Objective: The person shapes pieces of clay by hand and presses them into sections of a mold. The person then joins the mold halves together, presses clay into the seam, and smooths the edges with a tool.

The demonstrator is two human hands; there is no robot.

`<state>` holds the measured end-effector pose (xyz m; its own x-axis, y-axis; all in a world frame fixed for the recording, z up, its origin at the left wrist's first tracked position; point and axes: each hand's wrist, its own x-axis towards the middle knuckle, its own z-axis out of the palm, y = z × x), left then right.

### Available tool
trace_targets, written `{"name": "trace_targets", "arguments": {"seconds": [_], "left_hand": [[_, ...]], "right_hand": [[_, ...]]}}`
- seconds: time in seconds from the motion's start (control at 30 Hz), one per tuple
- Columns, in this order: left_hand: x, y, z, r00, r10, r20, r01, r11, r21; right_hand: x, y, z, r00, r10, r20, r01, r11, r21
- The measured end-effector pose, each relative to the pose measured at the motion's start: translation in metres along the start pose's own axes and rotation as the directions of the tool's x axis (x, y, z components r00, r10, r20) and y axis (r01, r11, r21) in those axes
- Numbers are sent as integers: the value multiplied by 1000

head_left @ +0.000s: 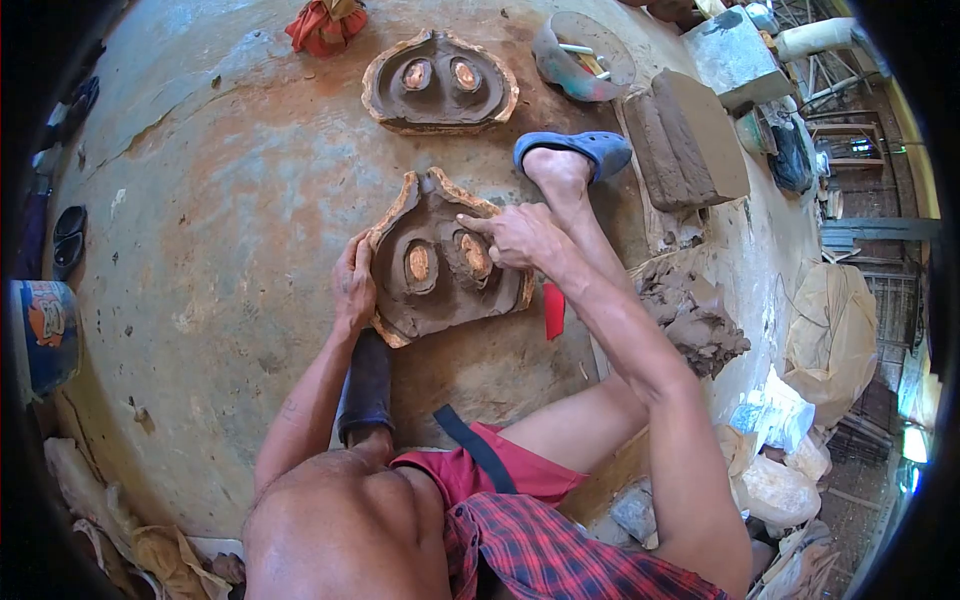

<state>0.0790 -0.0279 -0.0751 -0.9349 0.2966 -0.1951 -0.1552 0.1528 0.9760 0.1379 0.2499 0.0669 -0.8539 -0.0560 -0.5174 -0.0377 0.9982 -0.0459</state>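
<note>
A mould (452, 308) with a rough orange-brown rim is lined with dark wet clay and lies on the floor between my legs. Two oval raised parts with orange centres stand up inside it. My left hand (354, 285) grips the mould's left rim, its fingers closed along the edge. Over the upper right side, my right hand (522, 238) stretches its index finger onto the clay, the other fingers partly bent, and holds nothing. A similar clay-lined mould (440, 112) lies farther ahead. Just right of the near mould is a flat red piece (554, 311).
A large clay block (690, 140) and a torn clay heap (690, 315) lie at right. A bowl (560, 75) with tools stands beyond my blue clog (600, 152). A red cloth bundle (322, 27) sits at the top, a blue bucket (52, 335) at left.
</note>
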Motion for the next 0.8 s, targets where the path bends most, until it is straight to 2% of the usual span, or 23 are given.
{"name": "trace_targets", "arguments": {"seconds": [0.07,0.13,0.23,0.37,0.47,0.53,0.6,0.63,0.67,0.73,0.77,0.8], "left_hand": [[2,-3,-1,1000,-3,15,4,998,-67],[4,-7,0,1000,-7,-3,7,999,-46],[5,-11,3,1000,0,-30,-1,1000,-13],[3,-8,3,999,-4,-48,3,1000,-13],[5,-13,4,999,5,-46,-6,1000,-26],[5,-13,5,999,12,-52,-13,1000,-19],[3,-12,4,998,20,-56,-20,1000,-10],[1,-9,3,999,15,-51,-16,1000,-11],[4,-7,4,999,14,-49,-14,1000,-14],[8,-10,4,999,9,-37,-9,1000,-19],[7,-13,3,1000,-6,-25,6,1000,-22],[6,-15,2,1000,-12,-28,12,1000,-19]], "right_hand": [[-8,4,-2,1000,-13,3,13,1000,-6],[-18,3,-2,992,59,113,-58,998,-8],[-33,1,15,994,93,64,-97,994,58],[-55,-8,28,979,156,132,-175,974,143],[-67,-31,40,957,256,136,-278,944,176],[-71,-48,51,955,273,118,-293,933,208],[-74,-64,55,921,345,179,-388,843,372],[-78,-73,66,903,416,110,-421,803,421],[-81,-74,69,902,420,101,-421,803,421],[-88,-79,75,961,260,93,-244,644,725],[-97,-90,65,957,279,-82,-122,640,758],[-102,-92,57,958,275,-77,-122,639,760]]}}
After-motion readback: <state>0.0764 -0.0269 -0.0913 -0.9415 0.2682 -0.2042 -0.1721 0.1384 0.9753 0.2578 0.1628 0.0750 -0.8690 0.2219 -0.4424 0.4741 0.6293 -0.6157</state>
